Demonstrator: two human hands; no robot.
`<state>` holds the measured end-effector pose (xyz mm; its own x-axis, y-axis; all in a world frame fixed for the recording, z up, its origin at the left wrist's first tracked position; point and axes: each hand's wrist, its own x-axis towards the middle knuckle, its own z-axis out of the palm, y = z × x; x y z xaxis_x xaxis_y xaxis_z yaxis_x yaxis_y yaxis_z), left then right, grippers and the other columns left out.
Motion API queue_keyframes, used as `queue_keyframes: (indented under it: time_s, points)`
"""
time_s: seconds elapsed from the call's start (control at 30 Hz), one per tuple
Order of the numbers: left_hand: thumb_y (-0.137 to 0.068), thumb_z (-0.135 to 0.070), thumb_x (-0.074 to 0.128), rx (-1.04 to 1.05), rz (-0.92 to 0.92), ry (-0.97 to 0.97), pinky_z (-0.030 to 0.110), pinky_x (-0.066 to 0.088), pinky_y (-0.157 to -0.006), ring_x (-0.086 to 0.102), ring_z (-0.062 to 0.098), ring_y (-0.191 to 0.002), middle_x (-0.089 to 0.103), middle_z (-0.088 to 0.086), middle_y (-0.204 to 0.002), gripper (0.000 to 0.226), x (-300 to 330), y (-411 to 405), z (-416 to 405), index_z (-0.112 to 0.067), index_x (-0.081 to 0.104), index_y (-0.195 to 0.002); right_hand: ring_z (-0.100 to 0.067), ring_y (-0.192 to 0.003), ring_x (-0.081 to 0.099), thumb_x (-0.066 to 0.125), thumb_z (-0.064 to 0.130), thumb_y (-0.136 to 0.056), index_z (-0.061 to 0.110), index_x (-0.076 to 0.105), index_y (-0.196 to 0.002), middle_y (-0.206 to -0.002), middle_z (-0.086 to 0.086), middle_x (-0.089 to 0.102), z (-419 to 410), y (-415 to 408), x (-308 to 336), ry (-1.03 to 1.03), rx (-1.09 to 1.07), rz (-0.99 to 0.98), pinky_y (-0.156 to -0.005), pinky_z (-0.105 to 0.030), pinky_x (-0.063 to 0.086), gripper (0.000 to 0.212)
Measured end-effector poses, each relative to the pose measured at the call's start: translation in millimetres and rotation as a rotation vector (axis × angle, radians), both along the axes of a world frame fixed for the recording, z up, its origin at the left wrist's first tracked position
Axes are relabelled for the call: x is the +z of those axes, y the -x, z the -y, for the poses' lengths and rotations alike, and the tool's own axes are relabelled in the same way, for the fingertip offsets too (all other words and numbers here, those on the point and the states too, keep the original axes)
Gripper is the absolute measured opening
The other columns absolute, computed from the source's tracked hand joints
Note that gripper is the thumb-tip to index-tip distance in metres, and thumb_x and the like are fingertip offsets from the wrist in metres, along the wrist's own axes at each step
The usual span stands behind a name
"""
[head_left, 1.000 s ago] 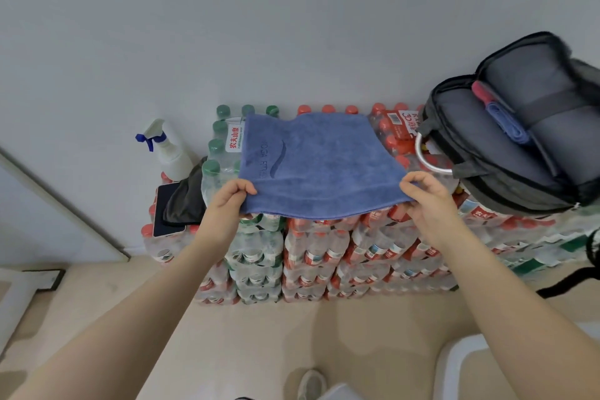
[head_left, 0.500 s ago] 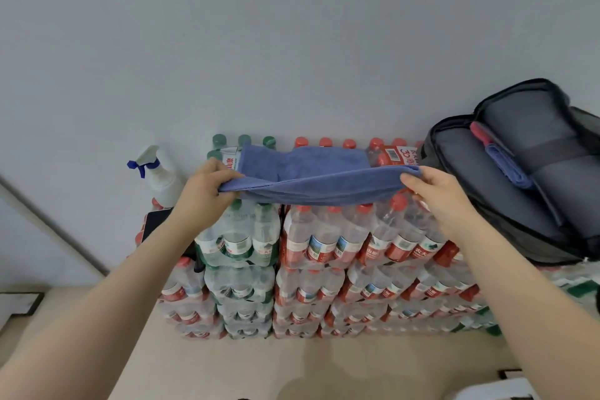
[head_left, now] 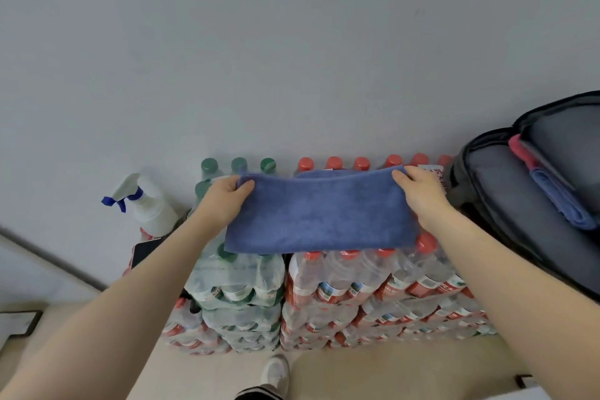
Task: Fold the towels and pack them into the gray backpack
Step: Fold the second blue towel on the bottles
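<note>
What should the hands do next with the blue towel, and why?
Probably fold it again, one end across to the other. The blue towel is a long doubled strip on the water bottles, with the left hand and right hand pinching its ends, too wide for the gray backpack.

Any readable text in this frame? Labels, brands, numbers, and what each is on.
Nothing is legible enough to quote.
Labels on the water bottles: printed, too small and blurred to read.
White sticker behind the right hand: red marks, mostly hidden and blurred.
Blue towel, spray bottle, gray backpack: no text visible.
</note>
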<state>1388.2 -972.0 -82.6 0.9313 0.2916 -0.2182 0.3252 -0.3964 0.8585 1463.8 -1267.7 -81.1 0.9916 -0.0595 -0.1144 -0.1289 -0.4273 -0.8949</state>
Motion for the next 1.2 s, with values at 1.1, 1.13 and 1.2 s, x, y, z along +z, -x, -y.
queue_keyframes:
  time_s: [1.1,1.13,1.2]
  points:
    - [-0.084,-0.061,0.007,-0.687,0.219,-0.905,0.032,0.015,-0.113,0.029,0.027,-0.139,0.031,0.015,-0.149,0.086,-37.3,-37.8,24.5,-0.001,0.031,-0.141,-0.014,-0.145,0.009,0.017,0.046,-0.095,0.016,0.015,-0.148,-0.157,0.000,0.012,-104.7,7.4,-32.6,0.781,0.693,0.198,-0.117,-0.030,0.003,0.061]
    - [-0.075,-0.073,-0.010,-0.682,0.159,-0.886,0.027,0.002,-0.113,0.017,0.023,-0.143,0.019,0.011,-0.154,0.102,-41.7,-37.9,19.0,-0.006,0.020,-0.146,-0.013,-0.145,0.004,0.004,0.055,-0.086,0.020,0.010,-0.148,-0.158,0.003,0.006,-102.2,6.9,-36.8,0.881,0.722,0.206,-0.117,-0.031,0.000,0.072]
    - [-0.061,-0.075,-0.028,-0.668,0.124,-0.893,0.026,-0.004,-0.114,0.011,0.020,-0.145,0.015,0.007,-0.156,0.116,-45.3,-39.9,9.3,-0.010,0.013,-0.147,-0.013,-0.145,0.001,-0.010,0.059,-0.071,0.026,0.007,-0.148,-0.158,0.005,0.003,-91.5,1.2,-37.1,0.956,0.691,0.193,-0.117,-0.032,-0.001,0.086]
